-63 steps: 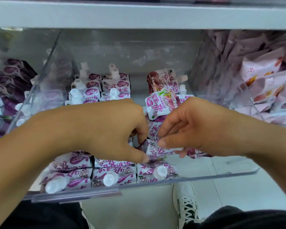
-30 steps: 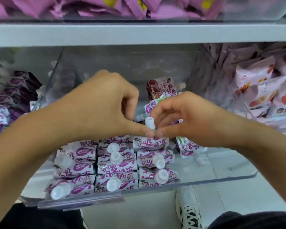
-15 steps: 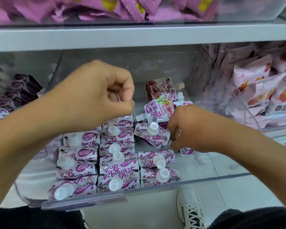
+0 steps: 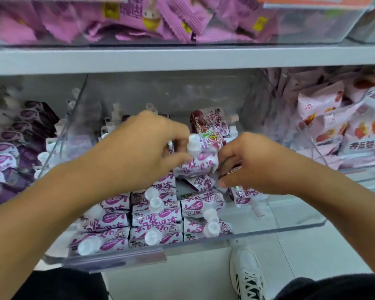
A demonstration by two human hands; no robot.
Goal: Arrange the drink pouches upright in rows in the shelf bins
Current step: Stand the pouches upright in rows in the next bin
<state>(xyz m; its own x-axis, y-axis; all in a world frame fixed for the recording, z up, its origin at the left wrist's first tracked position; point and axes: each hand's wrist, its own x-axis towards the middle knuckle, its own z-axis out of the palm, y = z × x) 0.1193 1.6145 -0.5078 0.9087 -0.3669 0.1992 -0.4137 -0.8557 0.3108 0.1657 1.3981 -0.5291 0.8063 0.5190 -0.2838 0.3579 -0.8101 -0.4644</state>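
A clear plastic shelf bin (image 4: 268,231) holds white-and-purple drink pouches with white caps. Rows of pouches (image 4: 154,215) stand upright in its front left and middle. My left hand (image 4: 139,152) pinches one purple pouch (image 4: 198,164) near its white cap, holding it above the middle of the bin. My right hand (image 4: 253,165) is just right of that pouch, fingers curled down among loose pouches; one loose pouch (image 4: 246,197) lies flat under it. A darker red-printed pouch (image 4: 208,124) stands behind. Whether my right hand holds anything is hidden.
A left bin (image 4: 7,148) holds more purple pouches. The right bin (image 4: 344,126) holds pink snack packets. Above the shelf board (image 4: 182,59), a bin of pink wrappers (image 4: 139,20). The front right of the middle bin's floor (image 4: 290,215) is bare. My white shoe (image 4: 247,276) is on the floor below.
My left hand has moved right and taken a purple pouch by its top, lifting it over the middle. My right hand has shifted slightly right and back among the loose pouches.
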